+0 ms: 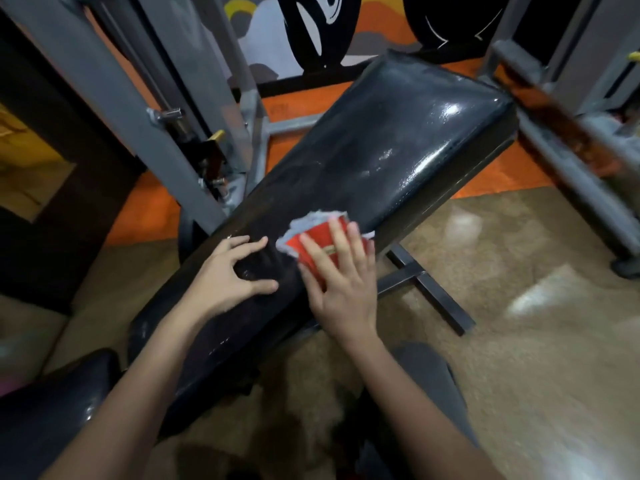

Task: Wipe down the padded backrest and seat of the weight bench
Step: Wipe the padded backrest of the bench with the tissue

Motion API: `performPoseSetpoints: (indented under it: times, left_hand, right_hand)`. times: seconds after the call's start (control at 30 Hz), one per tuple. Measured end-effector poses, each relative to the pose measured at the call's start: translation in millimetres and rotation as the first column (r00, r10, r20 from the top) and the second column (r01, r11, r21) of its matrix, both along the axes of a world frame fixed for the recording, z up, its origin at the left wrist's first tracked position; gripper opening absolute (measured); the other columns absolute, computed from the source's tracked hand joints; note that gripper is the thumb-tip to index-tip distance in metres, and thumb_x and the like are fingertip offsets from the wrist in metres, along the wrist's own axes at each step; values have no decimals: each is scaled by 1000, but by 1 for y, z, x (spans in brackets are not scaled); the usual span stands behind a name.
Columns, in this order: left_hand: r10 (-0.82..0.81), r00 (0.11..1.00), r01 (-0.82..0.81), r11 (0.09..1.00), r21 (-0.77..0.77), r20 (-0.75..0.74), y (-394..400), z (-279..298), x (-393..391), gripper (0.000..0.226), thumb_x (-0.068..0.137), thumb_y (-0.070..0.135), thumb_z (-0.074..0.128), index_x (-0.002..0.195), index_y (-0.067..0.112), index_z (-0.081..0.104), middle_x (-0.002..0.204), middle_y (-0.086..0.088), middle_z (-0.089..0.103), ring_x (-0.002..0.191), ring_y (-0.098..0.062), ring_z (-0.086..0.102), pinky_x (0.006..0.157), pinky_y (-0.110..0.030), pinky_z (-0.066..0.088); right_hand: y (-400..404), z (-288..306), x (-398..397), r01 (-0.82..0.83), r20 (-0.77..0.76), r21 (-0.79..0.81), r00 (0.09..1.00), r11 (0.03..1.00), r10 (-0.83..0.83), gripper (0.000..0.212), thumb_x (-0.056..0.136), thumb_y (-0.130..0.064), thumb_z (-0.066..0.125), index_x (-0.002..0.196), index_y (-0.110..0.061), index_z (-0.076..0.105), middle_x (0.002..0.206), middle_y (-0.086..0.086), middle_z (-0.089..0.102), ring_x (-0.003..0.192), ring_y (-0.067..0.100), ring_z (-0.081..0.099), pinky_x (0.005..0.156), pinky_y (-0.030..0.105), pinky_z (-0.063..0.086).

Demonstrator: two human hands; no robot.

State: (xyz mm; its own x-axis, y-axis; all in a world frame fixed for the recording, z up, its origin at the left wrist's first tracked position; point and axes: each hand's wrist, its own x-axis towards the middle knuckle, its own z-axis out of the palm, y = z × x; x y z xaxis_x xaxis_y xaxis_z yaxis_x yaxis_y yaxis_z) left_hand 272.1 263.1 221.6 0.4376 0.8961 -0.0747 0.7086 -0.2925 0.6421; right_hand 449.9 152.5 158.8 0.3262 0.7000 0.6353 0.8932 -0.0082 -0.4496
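The black padded backrest [381, 147] runs diagonally from lower left to upper right, glossy and wet-looking at its far end. My right hand [341, 282] lies flat with fingers spread on a red and white cloth [311, 237], pressing it onto the pad near its right edge. My left hand [230, 271] rests on the pad just left of the cloth, fingers apart, holding nothing. A second black pad, the seat [52, 414], shows at the lower left corner.
Grey steel uprights [114, 109] of the rack stand left of the bench. A grey and rust-coloured bar [561, 133] crosses at the right. The bench's black floor frame [429, 289] sticks out to the right. The floor is tan with an orange strip.
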Motion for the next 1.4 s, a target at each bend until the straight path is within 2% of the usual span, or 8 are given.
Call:
performPoseSetpoints:
  times: [0.2,0.37,0.47,0.6,0.87,1.17,1.27,1.4]
  left_hand:
    - [-17,992,30,994,101,-122,10,6,18,78,65,61,80,137,43,54,134,3,57,120,-12,55,108,-35,43]
    - [14,991,-3,996,84,-135,12,11,19,93,53,75,74,137,40,55,130,0,58,122,-16,57,107,-37,46]
    - [31,995,-23,996,84,-94,6,8,20,84,59,58,82,137,38,56,126,-1,55,119,-20,58,105,-30,44]
    - [42,997,-38,997,66,-64,7,5,18,90,52,67,74,137,41,54,124,-1,53,120,-23,58,107,-36,44]
    - [55,993,-47,996,74,-102,7,7,22,81,64,53,84,137,40,54,113,4,52,120,-22,57,105,-38,46]
    - [62,995,-55,995,89,-80,8,6,22,79,64,50,86,136,40,55,110,7,52,112,-16,57,103,-35,47]
    - [61,995,-54,995,84,-79,5,5,20,79,66,50,85,138,41,53,108,7,52,109,-14,55,99,-32,46]
    - [63,997,-59,996,68,-54,4,3,19,78,67,51,83,138,42,53,113,7,52,108,-10,52,100,-31,45]
  right_hand:
    - [50,62,64,420,-416,142,847,896,-331,50,101,-35,56,149,-22,49,166,17,20,154,38,12,125,52,15]
    - [28,23,-21,296,-659,100,735,950,-159,65,104,-36,54,159,-30,20,169,5,-10,157,26,0,112,60,41]
    - [12,9,-33,143,-667,106,744,984,-36,75,102,-42,55,158,-37,6,168,1,-19,157,26,-4,111,59,42]
    - [50,55,46,418,-733,190,663,888,-155,69,102,-39,55,160,-23,21,169,12,-4,155,31,6,116,32,40]
    - [23,15,-41,242,-627,35,760,970,-167,68,101,-43,55,159,-32,22,168,3,-19,155,21,-15,113,64,35]
    - [45,49,-8,463,-806,134,565,876,-176,76,98,-40,62,160,-33,18,170,0,-6,149,-5,-1,109,33,39]
    - [18,17,-48,251,-736,54,664,967,-132,80,97,-46,61,160,-36,11,167,-4,-22,153,9,-14,113,46,31]
    - [50,65,70,400,-508,111,810,910,-294,52,101,-43,54,151,-32,45,169,13,5,154,39,3,121,60,22]
